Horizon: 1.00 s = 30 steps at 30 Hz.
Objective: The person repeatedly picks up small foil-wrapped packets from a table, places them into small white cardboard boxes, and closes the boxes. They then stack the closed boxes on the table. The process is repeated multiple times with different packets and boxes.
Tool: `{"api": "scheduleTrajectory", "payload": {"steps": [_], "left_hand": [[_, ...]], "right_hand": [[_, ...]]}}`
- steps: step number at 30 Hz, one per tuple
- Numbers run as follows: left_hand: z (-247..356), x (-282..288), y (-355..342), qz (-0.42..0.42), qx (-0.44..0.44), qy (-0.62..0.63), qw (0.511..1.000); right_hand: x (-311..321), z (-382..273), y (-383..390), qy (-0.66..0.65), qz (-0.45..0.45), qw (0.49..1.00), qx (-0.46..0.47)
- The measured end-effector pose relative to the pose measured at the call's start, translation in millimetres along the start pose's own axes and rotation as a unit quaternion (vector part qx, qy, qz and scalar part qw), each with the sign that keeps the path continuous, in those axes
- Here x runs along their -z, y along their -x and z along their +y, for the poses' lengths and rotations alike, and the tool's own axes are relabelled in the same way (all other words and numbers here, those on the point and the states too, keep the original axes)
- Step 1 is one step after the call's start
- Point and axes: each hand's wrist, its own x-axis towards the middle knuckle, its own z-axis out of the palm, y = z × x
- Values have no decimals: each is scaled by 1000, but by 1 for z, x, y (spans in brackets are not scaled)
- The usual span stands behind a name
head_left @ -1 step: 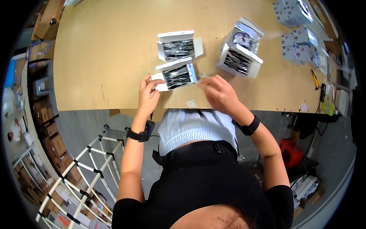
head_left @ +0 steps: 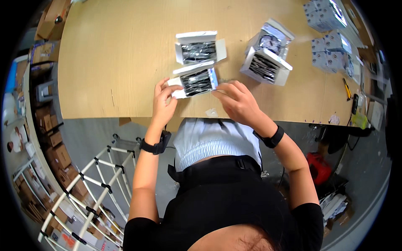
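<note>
Nearest me on the table lies an open white box point(head_left: 197, 82) filled with dark, shiny wrapped items, a blue panel at its right end. My left hand point(head_left: 164, 100) grips its left flap, fingers closed on it. My right hand point(head_left: 238, 101) is curled, fingertips pinched at the box's right end; their exact hold is partly hidden. Just behind sits a similar open box point(head_left: 197, 52). To the right, another such box point(head_left: 261, 68) stands in front of an open box point(head_left: 270, 42) with a round, silvery item showing.
Blue-patterned cartons point(head_left: 324, 54) are stacked at the right, near a yellow utility knife point(head_left: 346, 88). A small scrap point(head_left: 211, 113) lies by the front edge of the table point(head_left: 92, 83). A white tube rack point(head_left: 100, 184) stands lower left. Another person point(head_left: 16, 140) is at far left.
My right fingertips have moved slightly left to meet the near box's end. The left hand still holds the flap, and the whole view has shifted a little.
</note>
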Motion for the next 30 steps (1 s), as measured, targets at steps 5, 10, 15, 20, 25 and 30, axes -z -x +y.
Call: {"api": "scheduleTrajectory", "payload": {"steps": [5, 10, 15, 20, 25, 30], "left_hand": [[6, -8, -5, 16, -67, -72, 995], [4, -22, -7, 30, -88, -97, 991], [6, -27, -8, 37, -54, -85, 994], [10, -26, -10, 28, -39, -23, 999], [7, -24, -11, 16, -61, -51, 997], [4, -23, -12, 8, -74, -89, 993]], "right_hand": [[-32, -11, -10, 142, -3, 990, 7], [-40, -5, -4, 171, -15, 985, -6], [-39, -3, -2, 227, -40, 972, 37], [-41, -4, -4, 294, -37, 952, 76], [-42, -10, -5, 324, -64, 942, 59], [-43, -15, -5, 326, -79, 941, 39]]}}
